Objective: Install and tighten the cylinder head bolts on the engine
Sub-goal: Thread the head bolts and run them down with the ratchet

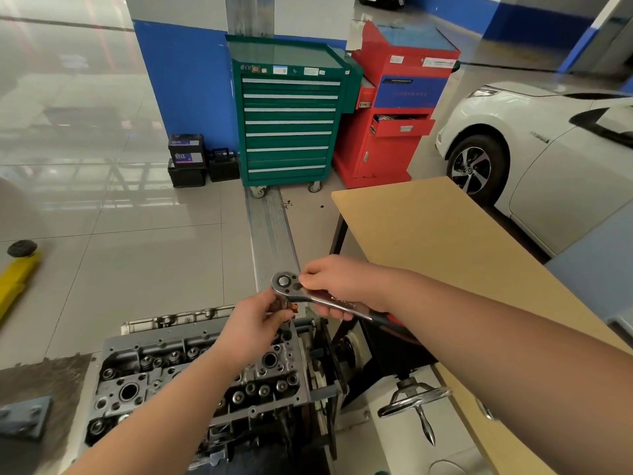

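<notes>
Below the hands, low and left of centre, the cylinder head point(191, 378) sits on the engine, its valve springs and bolt holes facing up. Above its right end, the left hand point(253, 323) curls its fingers under the head of a ratchet wrench point(308, 293), pinching a small part there that is too hidden to name. Just right, the right hand point(342, 286) grips the wrench's handle, thumb on the round head. Further right lies a tan surface point(445, 241).
</notes>
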Tool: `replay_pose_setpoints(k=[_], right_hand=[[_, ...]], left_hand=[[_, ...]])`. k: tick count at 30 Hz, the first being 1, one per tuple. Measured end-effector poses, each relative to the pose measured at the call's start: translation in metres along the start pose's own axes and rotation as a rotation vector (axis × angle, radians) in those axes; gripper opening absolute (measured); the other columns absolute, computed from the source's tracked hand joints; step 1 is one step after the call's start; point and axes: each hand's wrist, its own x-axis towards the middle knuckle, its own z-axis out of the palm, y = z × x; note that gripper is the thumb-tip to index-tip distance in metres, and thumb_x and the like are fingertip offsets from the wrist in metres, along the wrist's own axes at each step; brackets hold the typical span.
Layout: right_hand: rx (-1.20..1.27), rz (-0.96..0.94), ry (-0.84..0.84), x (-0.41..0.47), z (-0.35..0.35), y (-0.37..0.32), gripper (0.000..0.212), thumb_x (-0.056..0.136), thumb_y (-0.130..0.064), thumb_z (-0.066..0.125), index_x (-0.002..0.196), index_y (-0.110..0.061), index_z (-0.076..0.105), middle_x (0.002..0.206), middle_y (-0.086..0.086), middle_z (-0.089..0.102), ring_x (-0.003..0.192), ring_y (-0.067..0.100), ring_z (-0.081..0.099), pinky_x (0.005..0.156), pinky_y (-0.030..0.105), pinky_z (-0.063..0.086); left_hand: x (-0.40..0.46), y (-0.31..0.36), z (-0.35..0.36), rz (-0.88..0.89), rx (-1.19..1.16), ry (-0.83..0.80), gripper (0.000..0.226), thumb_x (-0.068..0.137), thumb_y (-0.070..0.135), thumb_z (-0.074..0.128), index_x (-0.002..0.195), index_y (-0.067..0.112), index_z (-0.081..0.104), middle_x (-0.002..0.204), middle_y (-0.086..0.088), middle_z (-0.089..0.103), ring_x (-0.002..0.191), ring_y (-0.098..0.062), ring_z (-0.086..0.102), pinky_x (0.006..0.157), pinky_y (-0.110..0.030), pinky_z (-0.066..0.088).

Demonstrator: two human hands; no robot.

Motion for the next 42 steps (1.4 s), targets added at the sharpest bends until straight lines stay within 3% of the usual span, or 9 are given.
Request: replay_pose_setpoints(k=[3, 7, 10, 15, 19, 23, 29, 37, 42], right_hand=[[0.396, 0.095, 0.161, -0.009, 0.032, -0.004, 0.028, 0.109, -0.031, 0.043, 0.135, -0.034, 0.053, 0.075, 0.013, 0.067, 0.049, 0.018, 0.058, 0.044, 0.028, 0.049], [0.807, 0.175, 0.369, -0.017, 0.086, -0.008, 0.027, 0.105, -0.043, 0.05, 0.132, -0.044, 0.051, 0.072, 0.009, 0.061, 0.048, 0.018, 0.056, 0.046, 0.03, 0.049], [0.267, 0.099, 0.436, -0.014, 0.088, -0.009, 0.041, 0.1, -0.031, 0.06, 0.137, -0.034, 0.042, 0.088, 0.001, 0.062, 0.049, 0.014, 0.057, 0.039, 0.025, 0.044], [-0.82, -0.178, 0.134, -0.011, 0.029, -0.023, 0.042, 0.091, -0.016, 0.064, 0.125, -0.036, 0.051, 0.088, -0.01, 0.054, 0.078, 0.015, 0.053, 0.058, 0.034, 0.039], [-1.15, -0.346, 0.107, -0.006, 0.013, -0.027, 0.042, 0.092, -0.015, 0.068, 0.127, -0.032, 0.054, 0.096, -0.004, 0.059, 0.091, 0.022, 0.055, 0.077, 0.04, 0.048], [-1.084, -0.167, 0.265, -0.009, 0.025, -0.019, 0.037, 0.097, -0.022, 0.065, 0.128, -0.016, 0.045, 0.085, 0.001, 0.054, 0.07, 0.018, 0.053, 0.051, 0.033, 0.035], [-0.764, 0.021, 0.232, -0.014, 0.055, -0.018, 0.039, 0.099, -0.035, 0.062, 0.122, -0.009, 0.044, 0.086, 0.002, 0.055, 0.069, 0.014, 0.053, 0.051, 0.03, 0.033], [-1.195, -0.314, 0.13, -0.008, 0.011, -0.027, 0.03, 0.096, -0.015, 0.064, 0.122, -0.022, 0.049, 0.085, -0.001, 0.056, 0.079, 0.023, 0.056, 0.062, 0.039, 0.044], [-0.548, 0.003, 0.359, -0.008, 0.059, -0.002, 0.039, 0.102, -0.037, 0.06, 0.125, -0.015, 0.038, 0.09, 0.002, 0.057, 0.073, 0.016, 0.056, 0.054, 0.034, 0.04]], left_hand=[[0.007, 0.007, -0.004, 0.014, 0.067, -0.026, 0.038, 0.098, 0.011, 0.069, 0.092, 0.047, 0.056, 0.085, 0.017, 0.071, 0.084, 0.001, 0.066, 0.069, -0.013, 0.046], [0.007, 0.021, 0.011, -0.025, -0.045, -0.064, 0.041, 0.095, 0.004, 0.055, 0.079, 0.042, 0.058, 0.062, 0.012, 0.067, 0.058, -0.001, 0.065, 0.058, -0.012, 0.048], [-0.007, 0.024, 0.031, -0.07, -0.267, -0.09, 0.027, 0.099, 0.008, 0.049, 0.089, 0.03, 0.062, 0.062, 0.005, 0.07, 0.054, -0.004, 0.067, 0.053, -0.02, 0.053], [-0.013, 0.026, 0.036, -0.082, -0.465, 0.009, 0.038, 0.11, 0.016, 0.049, 0.115, 0.051, 0.065, 0.118, 0.022, 0.071, 0.115, 0.001, 0.065, 0.093, -0.016, 0.052], [-0.01, 0.033, 0.037, -0.107, -0.415, -0.06, 0.022, 0.111, 0.028, 0.048, 0.125, 0.038, 0.06, 0.118, 0.028, 0.068, 0.115, 0.008, 0.061, 0.093, -0.017, 0.044], [-0.01, 0.036, 0.038, -0.165, -0.466, 0.076, 0.019, 0.11, 0.024, 0.051, 0.122, 0.034, 0.061, 0.111, 0.02, 0.072, 0.107, -0.003, 0.066, 0.089, -0.025, 0.051], [-0.006, 0.033, 0.053, -0.196, -0.459, 0.184, 0.052, 0.091, -0.015, 0.057, 0.086, 0.036, 0.06, 0.075, 0.015, 0.071, 0.068, 0.005, 0.066, 0.062, -0.02, 0.05], [0.008, 0.031, 0.032, -0.087, -0.468, -0.027, 0.028, 0.099, 0.026, 0.061, 0.076, 0.041, 0.07, 0.072, 0.02, 0.067, 0.065, 0.005, 0.056, 0.065, -0.013, 0.047], [0.011, 0.026, 0.028, -0.142, -0.509, 0.015, 0.032, 0.084, 0.004, 0.054, 0.066, 0.029, 0.063, 0.066, 0.008, 0.066, 0.063, -0.006, 0.059, 0.06, -0.022, 0.048]])
